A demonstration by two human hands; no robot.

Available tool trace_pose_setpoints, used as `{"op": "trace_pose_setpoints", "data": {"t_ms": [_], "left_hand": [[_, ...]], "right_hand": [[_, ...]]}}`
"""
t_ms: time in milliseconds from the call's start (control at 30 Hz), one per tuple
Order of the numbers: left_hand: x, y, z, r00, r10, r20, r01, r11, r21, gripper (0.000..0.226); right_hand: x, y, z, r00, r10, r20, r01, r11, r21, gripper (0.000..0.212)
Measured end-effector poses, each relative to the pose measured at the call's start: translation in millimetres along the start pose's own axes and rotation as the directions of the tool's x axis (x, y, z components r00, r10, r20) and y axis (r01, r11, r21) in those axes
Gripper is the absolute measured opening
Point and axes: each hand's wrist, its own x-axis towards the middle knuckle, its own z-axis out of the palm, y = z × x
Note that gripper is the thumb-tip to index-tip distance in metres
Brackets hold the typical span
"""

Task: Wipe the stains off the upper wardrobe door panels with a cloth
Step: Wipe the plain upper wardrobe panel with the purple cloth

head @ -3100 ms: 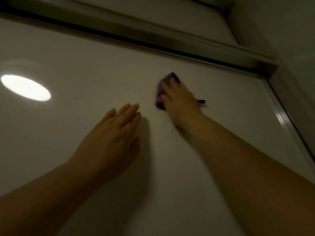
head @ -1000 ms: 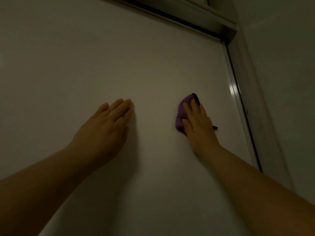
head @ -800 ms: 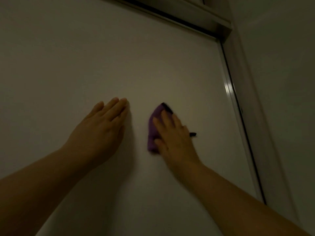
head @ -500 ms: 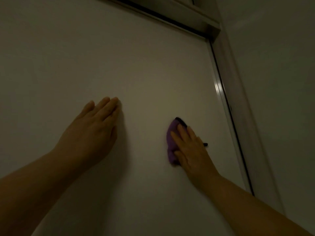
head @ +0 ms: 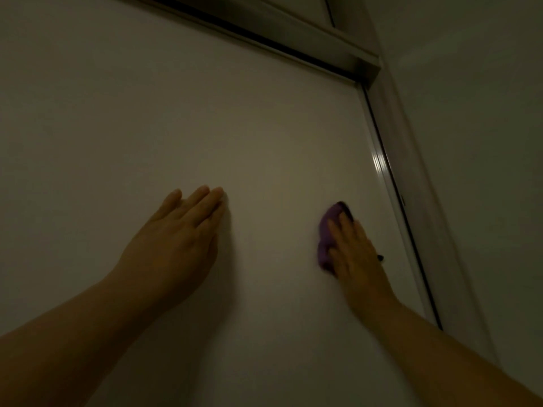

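A large pale wardrobe door panel [head: 235,127] fills the dim view. My right hand [head: 357,254] lies flat with straight fingers on a purple cloth [head: 327,230], pressing it against the panel near its right edge. Most of the cloth is hidden under the hand; a dark corner shows at the fingertips. My left hand [head: 179,239] rests flat on the panel to the left, fingers straight and together, holding nothing. No stains can be made out in this light.
A metal top rail [head: 264,27] runs along the upper edge of the door. A metal side frame [head: 390,183] borders it on the right, close to the cloth. Beyond it stands a plain wall [head: 476,142].
My right hand has slid the cloth down the panel, then left and back right toward the side frame. My left hand has stayed flat on the door. The view has tilted lower.
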Motion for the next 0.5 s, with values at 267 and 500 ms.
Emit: {"op": "trace_pose_setpoints", "data": {"t_ms": [267, 500], "left_hand": [[14, 3, -3, 0.999, 0.008, -0.051, -0.008, 1.000, 0.000, 0.055], [25, 3, 3, 0.999, -0.001, -0.032, 0.002, 0.999, 0.033, 0.057]], "right_hand": [[88, -54, 5, 0.988, 0.149, -0.039, -0.152, 0.984, -0.094, 0.052], [26, -16, -3, 0.973, -0.227, 0.046, 0.228, 0.974, 0.001, 0.053]]}}
